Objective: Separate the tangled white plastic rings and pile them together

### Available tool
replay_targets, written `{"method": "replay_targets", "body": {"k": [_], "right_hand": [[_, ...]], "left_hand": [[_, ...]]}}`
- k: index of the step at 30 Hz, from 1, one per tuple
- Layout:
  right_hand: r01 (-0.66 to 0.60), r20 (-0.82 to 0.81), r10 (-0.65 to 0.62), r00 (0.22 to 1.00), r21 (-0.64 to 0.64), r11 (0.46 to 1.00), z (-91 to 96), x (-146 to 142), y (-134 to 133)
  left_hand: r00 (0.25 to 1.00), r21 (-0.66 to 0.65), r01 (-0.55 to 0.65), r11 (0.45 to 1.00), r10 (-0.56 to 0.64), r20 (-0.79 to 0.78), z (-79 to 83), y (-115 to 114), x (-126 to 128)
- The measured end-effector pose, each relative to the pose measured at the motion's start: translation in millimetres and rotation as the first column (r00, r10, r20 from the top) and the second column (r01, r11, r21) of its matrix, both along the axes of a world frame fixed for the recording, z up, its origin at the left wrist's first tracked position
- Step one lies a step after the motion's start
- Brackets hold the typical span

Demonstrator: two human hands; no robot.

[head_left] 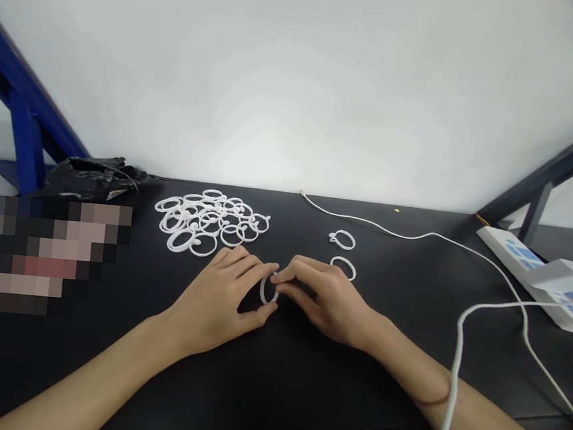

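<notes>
Both my hands meet at the middle of the black table (301, 390) and pinch one white plastic ring (267, 289) held upright between them. My left hand (224, 296) grips its left side with thumb and fingertips. My right hand (322, 295) holds its right side with curled fingers. A pile of several white rings (210, 225) lies just beyond my left hand. Two single white rings lie beyond my right hand, one (343, 267) close to the knuckles and one (342, 239) farther back.
A white cable (415, 236) runs across the table's back right and another loops over my right forearm. A white power strip (542, 277) sits at the right edge. A crumpled black bag (94, 175) lies back left. A blurred patch covers the left.
</notes>
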State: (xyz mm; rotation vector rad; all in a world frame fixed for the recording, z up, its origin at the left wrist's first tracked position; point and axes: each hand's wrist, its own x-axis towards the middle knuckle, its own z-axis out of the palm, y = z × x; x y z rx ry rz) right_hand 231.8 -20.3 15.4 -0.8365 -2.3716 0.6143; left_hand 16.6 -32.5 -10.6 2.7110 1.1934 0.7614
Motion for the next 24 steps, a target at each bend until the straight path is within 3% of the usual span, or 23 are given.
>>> {"method": "replay_targets", "body": {"k": [5,9,12,16,18,20,24], "right_hand": [[0.005,-0.041,-0.006,0.999,-0.023,1.000,-1.1,-1,1],[0.188,0.039,-0.187,0.982,-0.029,0.982,-2.8,5,10],[0.393,0.180,-0.414,0.892,0.145,0.908,-4.9,18,22],[0.576,0.284,-0.670,0.685,0.351,0.738,-8.7,40,39],[0.641,0.306,-0.732,0.608,0.354,0.681,-10.3,48,44],[0.685,0.333,-0.752,0.568,0.315,0.657,-12.0,53,48],[0.715,0.334,-0.748,0.574,0.241,0.656,-15.3,55,50]], "left_hand": [[0.999,-0.005,0.001,1.000,0.000,0.037,1.8,-1,0],[0.988,0.048,-0.151,0.987,0.149,0.031,4.8,3,-5],[0.930,0.108,-0.366,0.924,0.367,0.010,4.0,10,-16],[0.852,0.147,-0.514,0.845,0.523,-0.031,-1.2,16,-30],[0.833,0.150,-0.539,0.829,0.551,-0.053,-3.2,17,-33],[0.819,0.144,-0.554,0.820,0.568,-0.080,-4.0,18,-34],[0.809,0.131,-0.563,0.816,0.577,-0.112,-4.4,19,-35]]}}
